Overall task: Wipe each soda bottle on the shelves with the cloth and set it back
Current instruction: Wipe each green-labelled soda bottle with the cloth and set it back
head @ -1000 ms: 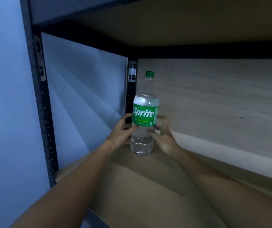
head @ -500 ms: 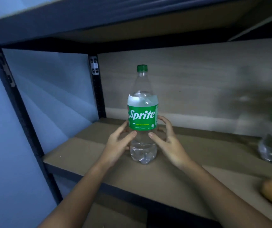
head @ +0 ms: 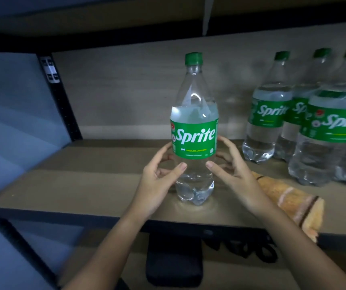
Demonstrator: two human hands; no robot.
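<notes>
The Sprite bottle [head: 194,130] stands upright on the shelf [head: 84,185], as before; left hand [head: 157,181] and right hand [head: 236,176] now loosely cup it, fingers relaxed. More bottles [head: 333,126] have appeared at 3 o'clock — cut off — and a blurred orange cloth [head: 289,201].

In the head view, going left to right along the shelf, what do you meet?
Black shelf post → left hand → upright Sprite bottle → right hand → orange cloth lying on the shelf → cluster of Sprite bottles at the right edge.

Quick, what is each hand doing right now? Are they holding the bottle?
Left hand: open, fingers spread beside the Sprite bottle, no grip.
Right hand: open, fingers spread beside the bottle, holding nothing.
</notes>
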